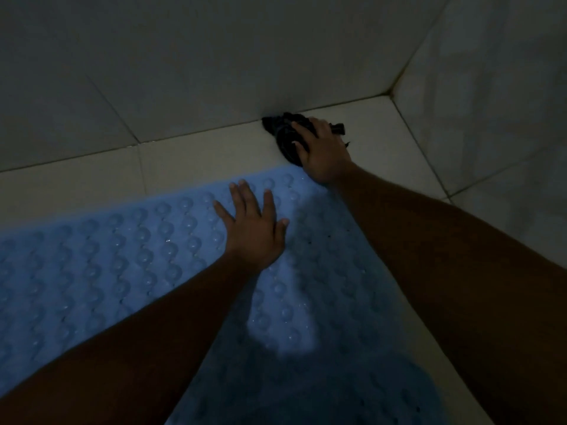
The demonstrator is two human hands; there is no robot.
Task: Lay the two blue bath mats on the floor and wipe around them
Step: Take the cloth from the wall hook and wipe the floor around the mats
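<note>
One pale blue rubber bath mat with rows of domed suction bumps [129, 265] lies flat on the cream tiled floor [76, 170]; a second mat cannot be made out in the dim light. The left hand [251, 228] rests released, fingers spread, pressing the mat. At one o'clock of it, the right hand [322, 151] is grasping one bunched black cloth [283, 133] against the wall base. The mat looks soft, floppy and probably wet-slick, best gripped at an edge

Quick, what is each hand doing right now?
Left hand: open, pressed flat on the blue bath mat.
Right hand: closed on a black cloth at the wall's foot.
</note>
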